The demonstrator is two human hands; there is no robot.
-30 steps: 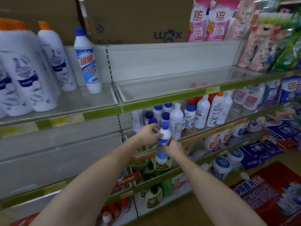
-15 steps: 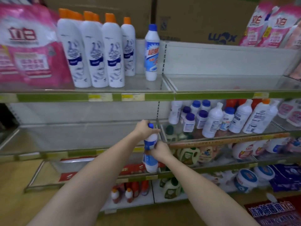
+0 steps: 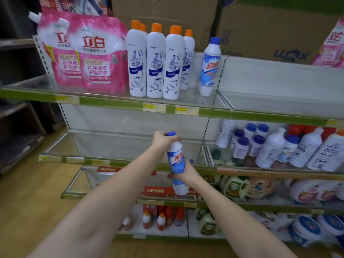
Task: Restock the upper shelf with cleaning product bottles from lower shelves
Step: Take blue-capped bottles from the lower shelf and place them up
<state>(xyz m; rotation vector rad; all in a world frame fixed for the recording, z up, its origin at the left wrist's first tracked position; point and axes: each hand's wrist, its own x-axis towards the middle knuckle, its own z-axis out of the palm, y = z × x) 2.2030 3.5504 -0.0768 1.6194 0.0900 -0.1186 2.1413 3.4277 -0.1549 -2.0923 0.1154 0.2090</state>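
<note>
Both hands hold one white bottle with a blue cap and blue label [image 3: 176,162], tilted slightly, in front of the second shelf. My left hand [image 3: 162,141] grips its neck just under the cap. My right hand [image 3: 187,172] grips the lower body from behind. On the upper shelf [image 3: 119,104] a matching blue-capped bottle [image 3: 209,67] stands upright, right of several white orange-capped bottles [image 3: 155,62]. More blue-capped and white bottles [image 3: 264,144] crowd the second shelf at the right.
Pink refill pouches [image 3: 89,53] fill the upper shelf's left end. Its right section [image 3: 279,103] holds nothing. Cardboard boxes [image 3: 260,25] sit above. Lower shelves carry jugs [image 3: 235,187], tubs [image 3: 305,228] and small red bottles [image 3: 162,218]. Wooden floor [image 3: 28,202] at left.
The view has swung left, away from the stocked second shelf. Both hands carried the bottle left with it and keep the same grip.
</note>
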